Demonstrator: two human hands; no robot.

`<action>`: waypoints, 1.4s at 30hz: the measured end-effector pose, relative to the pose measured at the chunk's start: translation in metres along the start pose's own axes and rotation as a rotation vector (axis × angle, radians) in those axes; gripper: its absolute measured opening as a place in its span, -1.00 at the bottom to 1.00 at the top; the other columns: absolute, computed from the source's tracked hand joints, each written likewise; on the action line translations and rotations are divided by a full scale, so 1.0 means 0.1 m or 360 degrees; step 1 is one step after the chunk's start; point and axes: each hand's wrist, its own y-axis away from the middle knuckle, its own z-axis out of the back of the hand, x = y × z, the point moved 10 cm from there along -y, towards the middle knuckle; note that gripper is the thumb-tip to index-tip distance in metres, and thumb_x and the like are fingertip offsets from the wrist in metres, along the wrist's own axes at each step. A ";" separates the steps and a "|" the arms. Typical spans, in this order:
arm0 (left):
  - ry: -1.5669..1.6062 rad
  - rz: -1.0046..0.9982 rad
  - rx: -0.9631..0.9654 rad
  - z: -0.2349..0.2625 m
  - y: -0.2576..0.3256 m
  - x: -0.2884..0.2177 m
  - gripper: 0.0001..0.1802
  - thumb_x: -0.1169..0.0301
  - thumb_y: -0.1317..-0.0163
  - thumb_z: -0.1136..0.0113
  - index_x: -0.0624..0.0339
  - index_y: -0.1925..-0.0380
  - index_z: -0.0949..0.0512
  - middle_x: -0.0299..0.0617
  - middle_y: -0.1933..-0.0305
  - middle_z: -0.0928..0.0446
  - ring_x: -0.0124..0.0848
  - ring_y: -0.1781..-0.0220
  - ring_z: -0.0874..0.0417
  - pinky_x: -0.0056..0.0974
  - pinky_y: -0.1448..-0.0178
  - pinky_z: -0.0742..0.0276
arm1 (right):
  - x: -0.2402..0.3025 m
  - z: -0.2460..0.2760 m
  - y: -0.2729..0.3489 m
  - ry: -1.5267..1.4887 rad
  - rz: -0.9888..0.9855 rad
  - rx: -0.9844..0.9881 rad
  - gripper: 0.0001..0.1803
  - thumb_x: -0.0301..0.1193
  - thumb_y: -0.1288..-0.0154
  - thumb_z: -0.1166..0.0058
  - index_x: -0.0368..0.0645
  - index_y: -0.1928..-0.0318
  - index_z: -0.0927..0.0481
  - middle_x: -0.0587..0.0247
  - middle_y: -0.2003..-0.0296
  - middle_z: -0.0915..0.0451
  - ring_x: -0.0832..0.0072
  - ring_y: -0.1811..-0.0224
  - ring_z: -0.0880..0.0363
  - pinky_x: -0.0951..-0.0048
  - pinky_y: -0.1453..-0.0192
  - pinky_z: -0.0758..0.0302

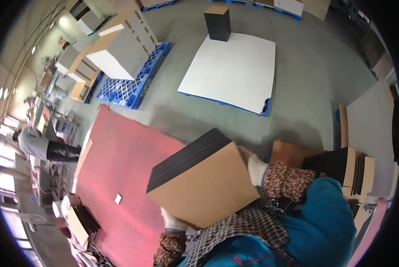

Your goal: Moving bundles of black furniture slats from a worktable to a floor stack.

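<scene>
Left hand (172, 222) partly hidden by that brown-and-black block (204, 187), and the right hand (255, 170), its fingertips lost behind it too! White sheet (235, 66) covering most of its blue pallet (268, 109); that little white piece (118, 199), too small to tell

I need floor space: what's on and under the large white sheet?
On the white sheet, at its far edge, stands a black, brown-topped block. Underneath, a blue pallet peeks out; the rest is covered.

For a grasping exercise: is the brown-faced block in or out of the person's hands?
In: the block is held, left hand at its lower left, right hand at its right side.
</scene>
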 end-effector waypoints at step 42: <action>-0.1394 0.0168 0.1019 -8.19 -3.86 5.08 -0.24 0.17 -0.17 -0.44 0.35 -0.26 -0.35 0.20 -0.20 -0.53 0.01 -0.33 -0.53 -0.10 -0.34 -0.47 | 5.90 6.91 0.81 -0.0581 0.0787 -0.0501 -0.45 -0.01 -0.61 0.37 -0.10 -0.31 -0.40 0.13 -0.25 -0.51 0.14 -0.31 -0.46 0.02 -0.36 -0.43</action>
